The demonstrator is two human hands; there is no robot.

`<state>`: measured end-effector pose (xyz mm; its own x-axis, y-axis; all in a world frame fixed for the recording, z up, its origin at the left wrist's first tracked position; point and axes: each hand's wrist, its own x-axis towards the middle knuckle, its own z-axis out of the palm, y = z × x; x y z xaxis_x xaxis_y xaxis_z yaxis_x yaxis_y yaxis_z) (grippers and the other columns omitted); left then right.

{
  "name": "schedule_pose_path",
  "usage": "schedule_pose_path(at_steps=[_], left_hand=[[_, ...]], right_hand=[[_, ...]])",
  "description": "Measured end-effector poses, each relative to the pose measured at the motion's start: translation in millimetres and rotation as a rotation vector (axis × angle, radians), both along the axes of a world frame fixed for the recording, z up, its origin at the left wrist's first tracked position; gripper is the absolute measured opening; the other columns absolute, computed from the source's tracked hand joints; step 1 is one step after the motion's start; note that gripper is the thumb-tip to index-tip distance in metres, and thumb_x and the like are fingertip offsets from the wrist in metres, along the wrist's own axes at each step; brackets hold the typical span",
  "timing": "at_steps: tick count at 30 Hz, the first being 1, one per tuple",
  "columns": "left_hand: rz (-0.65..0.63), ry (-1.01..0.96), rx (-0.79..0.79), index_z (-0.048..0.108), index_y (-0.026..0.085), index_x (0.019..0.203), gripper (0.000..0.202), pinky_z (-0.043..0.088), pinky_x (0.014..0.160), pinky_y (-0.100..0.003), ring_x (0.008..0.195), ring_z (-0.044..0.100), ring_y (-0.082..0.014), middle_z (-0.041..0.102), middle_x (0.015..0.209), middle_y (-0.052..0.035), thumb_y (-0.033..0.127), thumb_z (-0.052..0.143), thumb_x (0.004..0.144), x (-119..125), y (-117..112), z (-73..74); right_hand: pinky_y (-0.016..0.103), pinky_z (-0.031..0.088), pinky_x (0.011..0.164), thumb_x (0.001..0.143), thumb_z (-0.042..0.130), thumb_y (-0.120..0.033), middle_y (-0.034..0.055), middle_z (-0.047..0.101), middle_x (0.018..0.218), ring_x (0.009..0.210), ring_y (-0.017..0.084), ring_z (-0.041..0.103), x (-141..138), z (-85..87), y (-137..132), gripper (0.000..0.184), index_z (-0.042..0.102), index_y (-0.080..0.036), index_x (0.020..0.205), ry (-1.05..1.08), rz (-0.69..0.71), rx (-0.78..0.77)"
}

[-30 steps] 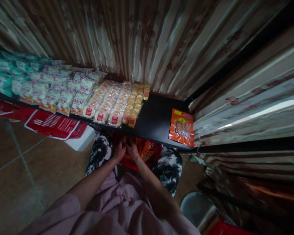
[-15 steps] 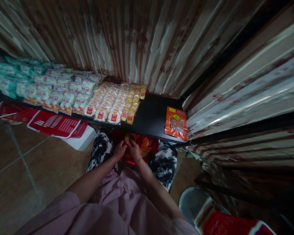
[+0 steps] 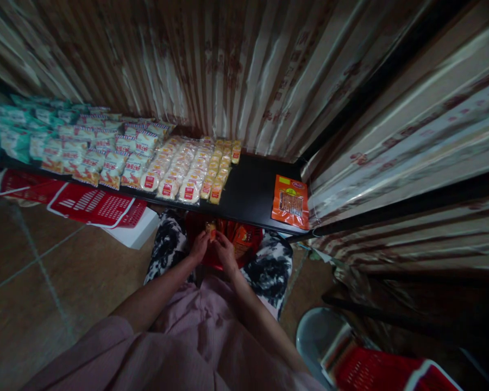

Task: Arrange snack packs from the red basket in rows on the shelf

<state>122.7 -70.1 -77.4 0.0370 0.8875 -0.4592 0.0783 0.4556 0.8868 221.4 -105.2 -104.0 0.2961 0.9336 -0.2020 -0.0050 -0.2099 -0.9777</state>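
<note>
My left hand (image 3: pixel 199 246) and my right hand (image 3: pixel 225 251) meet over a red basket (image 3: pixel 212 265) between my knees. Both pinch a small yellow wrapped snack (image 3: pixel 211 230), which shows a red-orange label. Inside the basket lie orange snack packets (image 3: pixel 243 239), partly hidden by my right hand and the shelf edge. Just beyond my hands, rows of similar yellow wrapped snacks (image 3: pixel 216 179) lie on a black shelf (image 3: pixel 248 187). Beside them to the left are rows of round white crackers in clear wrappers (image 3: pixel 189 187).
Chip bags (image 3: pixel 106 160) and teal bags (image 3: pixel 15 142) fill the shelf's left part. A flat orange packet (image 3: pixel 290 202) lies at its right end. Below left are red baskets (image 3: pixel 93 203) and a white box (image 3: pixel 136 231). A bucket (image 3: pixel 315 331) and another red basket (image 3: pixel 370 369) stand at lower right.
The yellow snack has turned upright between my fingers, so its label now shows. My hands stay over the basket, with only a slight shift. The view has moved a little.
</note>
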Motion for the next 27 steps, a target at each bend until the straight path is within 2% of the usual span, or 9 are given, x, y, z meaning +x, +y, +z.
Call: schedule_pose_path(at_steps=[6,10,13,19,23,25,27], left_hand=[[0.122,-0.085,-0.017,0.062,0.016,0.085,0.023,0.043,0.077,-0.025,0.084,0.058,-0.0173,0.065,0.085,-0.0039,0.036,0.055,0.075,4,-3,5.2],[0.139,-0.161,-0.016,0.063,0.016,0.088,0.032,0.044,0.075,-0.026,0.081,0.06,-0.018,0.067,0.085,-0.0052,0.043,0.057,0.074,6,-3,7.1],[0.156,-0.172,-0.019,0.063,0.015,0.086,0.034,0.045,0.074,-0.026,0.081,0.061,-0.0181,0.067,0.083,-0.0048,0.045,0.059,0.071,6,-2,8.1],[0.13,-0.183,-0.058,0.062,0.016,0.081,0.028,0.045,0.065,-0.024,0.07,0.06,-0.0152,0.065,0.075,-0.0019,0.041,0.058,0.069,2,0,14.2],[0.084,-0.142,-0.101,0.06,0.016,0.077,0.023,0.043,0.057,-0.022,0.063,0.057,-0.0132,0.062,0.07,-0.0002,0.037,0.053,0.07,0,2,17.9],[0.062,-0.123,-0.097,0.06,0.016,0.075,0.023,0.042,0.057,-0.021,0.064,0.057,-0.0133,0.062,0.069,-0.0006,0.037,0.053,0.071,-1,4,18.7],[0.034,-0.122,-0.117,0.061,0.015,0.073,0.023,0.042,0.055,-0.021,0.062,0.057,-0.0131,0.063,0.068,-0.001,0.037,0.054,0.071,-2,6,19.0]], right_hand=[[0.026,0.051,0.065,0.072,0.055,-0.033,0.0025,0.07,0.081,0.071,0.016,0.063,4,15.3,-5,0.039,0.065,-0.018,0.107,0.105,-0.018,-0.028],[0.028,0.051,0.071,0.072,0.055,-0.033,0.0037,0.071,0.089,0.08,0.017,0.064,4,21.7,-5,0.035,0.067,-0.02,0.102,0.107,-0.02,0.005],[0.029,0.051,0.075,0.072,0.055,-0.033,0.0043,0.071,0.092,0.083,0.018,0.064,5,20.5,-4,0.031,0.068,-0.02,0.097,0.09,-0.023,0.019],[0.028,0.05,0.071,0.072,0.055,-0.038,0.004,0.07,0.085,0.078,0.017,0.063,7,12.9,-5,0.029,0.065,-0.018,0.091,0.041,-0.025,-0.024],[0.028,0.05,0.066,0.075,0.055,-0.04,0.0028,0.067,0.078,0.069,0.016,0.061,8,17.6,-10,0.03,0.063,-0.018,0.095,-0.029,-0.004,-0.033],[0.03,0.05,0.068,0.075,0.057,-0.04,0.0036,0.066,0.081,0.069,0.016,0.061,10,21.9,-11,0.033,0.061,-0.018,0.099,-0.12,-0.019,-0.032],[0.033,0.049,0.077,0.073,0.06,-0.038,0.0065,0.065,0.093,0.077,0.017,0.061,14,25.6,-12,0.039,0.06,-0.018,0.105,-0.256,-0.037,-0.013]])
